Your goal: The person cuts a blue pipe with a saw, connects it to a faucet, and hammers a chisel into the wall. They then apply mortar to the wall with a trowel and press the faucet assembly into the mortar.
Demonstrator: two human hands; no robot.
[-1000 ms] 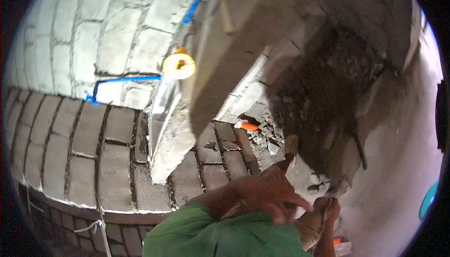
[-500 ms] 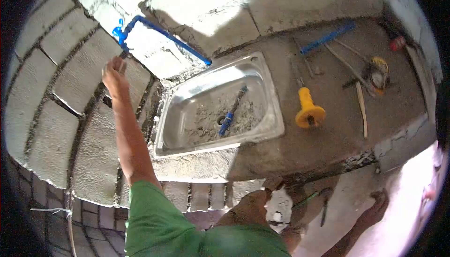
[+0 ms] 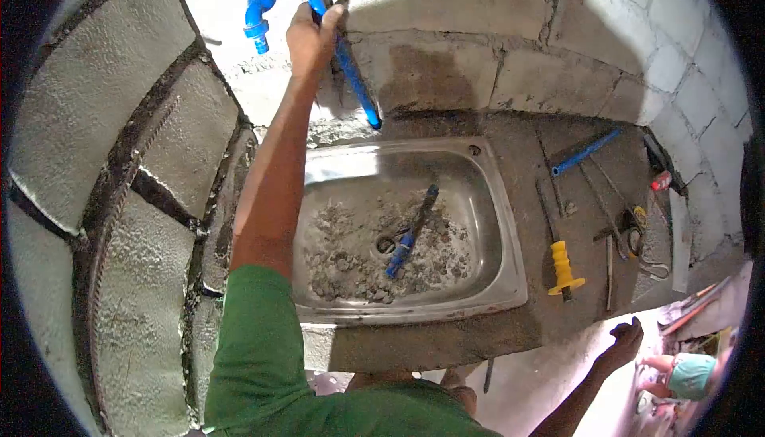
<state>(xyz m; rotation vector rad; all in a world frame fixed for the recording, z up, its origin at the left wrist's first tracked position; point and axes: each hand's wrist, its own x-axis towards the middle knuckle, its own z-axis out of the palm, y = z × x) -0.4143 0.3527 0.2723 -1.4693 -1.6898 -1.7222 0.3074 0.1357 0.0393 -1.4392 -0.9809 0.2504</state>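
Observation:
My left hand [image 3: 311,41] is closed around the upper part of a blue water pipe [image 3: 356,85], which runs down the block wall to the counter behind the sink. Just left of the hand, a blue tap [image 3: 255,7] points downward from the pipe's bent top. My right hand [image 3: 620,348] hangs beyond the counter's front edge, fingers apart, holding nothing. Below my left arm is a steel sink [image 3: 504,230] with grey rubble in it. Across the rubble, beside the drain, lies a dark rod-like piece with a blue end [image 3: 401,255].
On the counter [image 3: 446,345], right of the sink, lie a yellow-handled chisel [image 3: 562,266], a blue pipe piece [image 3: 586,152], a tape measure [image 3: 639,216], thin rods and a flat pale blade [image 3: 680,246]. Block walls enclose the left and back. Another person [image 3: 689,376] is at lower right.
My left hand has moved right from beneath the tap onto the pipe and closed on it. My view has shifted closer to the sink and wall. My right hand stays low.

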